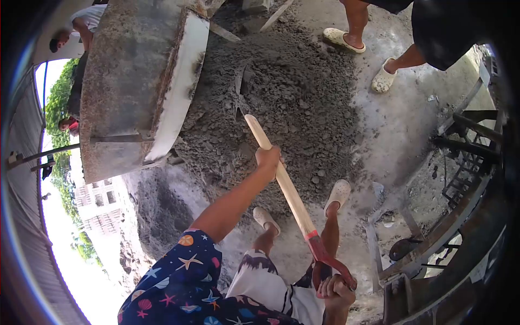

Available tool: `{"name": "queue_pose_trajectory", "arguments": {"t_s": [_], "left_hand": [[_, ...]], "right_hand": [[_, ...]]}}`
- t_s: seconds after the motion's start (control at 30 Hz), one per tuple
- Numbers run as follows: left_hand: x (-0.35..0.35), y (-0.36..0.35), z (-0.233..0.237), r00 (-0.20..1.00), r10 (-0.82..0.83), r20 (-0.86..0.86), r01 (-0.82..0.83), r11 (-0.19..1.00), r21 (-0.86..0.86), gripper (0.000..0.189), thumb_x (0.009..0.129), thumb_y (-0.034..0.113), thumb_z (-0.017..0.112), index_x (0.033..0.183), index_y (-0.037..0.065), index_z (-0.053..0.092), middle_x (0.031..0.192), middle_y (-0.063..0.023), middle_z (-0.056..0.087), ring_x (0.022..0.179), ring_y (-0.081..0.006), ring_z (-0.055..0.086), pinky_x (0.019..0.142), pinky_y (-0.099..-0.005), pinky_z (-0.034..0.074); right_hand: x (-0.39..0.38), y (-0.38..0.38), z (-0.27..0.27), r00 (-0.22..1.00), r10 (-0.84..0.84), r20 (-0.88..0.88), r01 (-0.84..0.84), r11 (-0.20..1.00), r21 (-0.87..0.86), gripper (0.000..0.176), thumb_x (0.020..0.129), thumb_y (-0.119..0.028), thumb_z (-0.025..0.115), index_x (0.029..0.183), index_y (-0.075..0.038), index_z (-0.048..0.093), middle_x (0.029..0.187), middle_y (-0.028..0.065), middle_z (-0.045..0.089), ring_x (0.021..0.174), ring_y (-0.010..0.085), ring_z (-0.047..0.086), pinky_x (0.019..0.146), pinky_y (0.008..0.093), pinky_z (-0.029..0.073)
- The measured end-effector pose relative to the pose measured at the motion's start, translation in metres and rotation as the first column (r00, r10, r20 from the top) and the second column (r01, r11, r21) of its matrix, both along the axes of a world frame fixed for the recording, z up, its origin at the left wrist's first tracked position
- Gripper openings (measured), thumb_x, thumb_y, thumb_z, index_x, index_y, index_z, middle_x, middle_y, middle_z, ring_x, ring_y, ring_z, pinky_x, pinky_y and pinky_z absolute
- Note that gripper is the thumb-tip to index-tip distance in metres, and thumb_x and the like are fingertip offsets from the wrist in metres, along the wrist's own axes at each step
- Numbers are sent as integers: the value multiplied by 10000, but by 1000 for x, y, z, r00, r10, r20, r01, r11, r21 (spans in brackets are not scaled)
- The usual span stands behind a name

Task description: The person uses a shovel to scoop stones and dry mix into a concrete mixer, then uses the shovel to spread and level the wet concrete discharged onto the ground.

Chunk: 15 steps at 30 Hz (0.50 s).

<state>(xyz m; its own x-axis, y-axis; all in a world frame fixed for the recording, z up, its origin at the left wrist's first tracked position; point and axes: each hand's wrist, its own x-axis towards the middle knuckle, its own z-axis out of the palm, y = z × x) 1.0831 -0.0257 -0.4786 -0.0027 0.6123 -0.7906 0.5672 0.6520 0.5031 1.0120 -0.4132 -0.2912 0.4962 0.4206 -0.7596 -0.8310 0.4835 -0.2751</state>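
Observation:
My left hand [269,158] grips the middle of a wooden shovel shaft [287,187]. My right hand [336,288] holds the red D-handle [325,260] at the shaft's near end. The shovel blade [242,89] is dug into a grey pile of cement mix [303,92] on the floor ahead of me. My feet in pale clogs [338,194] stand at the pile's near edge.
A large rusty mixer drum [135,81] tilts over the pile at the left. Another person's legs in pale clogs [344,39] stand at the far side. Metal frames and machinery [460,162] crowd the right. Other people are at the upper left.

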Motion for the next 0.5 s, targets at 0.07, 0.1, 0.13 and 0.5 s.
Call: {"name": "queue_pose_trajectory", "arguments": {"t_s": [0.07,0.1,0.13,0.5], "left_hand": [[-2,-19,13,999,-27,25,26,1000,16,249,865,73,596,1034,-6,431,730,-122,529,509,-204,550,444,-392,510],[-2,-27,20,998,-54,15,54,998,22,245,866,82,605,1009,-6,427,729,-111,518,511,-198,547,438,-380,498],[-4,-34,27,997,-76,3,76,997,28,245,866,91,613,985,-5,422,728,-100,508,513,-192,544,432,-368,486],[-72,-104,133,826,429,365,-235,852,-469,157,834,105,643,778,111,497,640,4,460,511,-131,490,475,-322,444]], "right_hand": [[-11,-12,21,999,-54,5,54,998,23,129,751,-66,607,708,31,534,526,81,463,423,235,515,430,366,454],[-17,-15,31,997,-70,-30,69,998,-12,190,775,-160,598,676,-17,519,532,66,467,422,227,498,445,396,464],[-24,-20,41,994,-82,-68,78,996,-49,258,799,-254,588,645,-66,503,537,50,470,422,220,482,460,425,473],[-93,-96,160,843,214,493,-44,942,-332,263,906,-261,563,840,-19,484,532,57,430,422,213,471,400,371,448]]}}
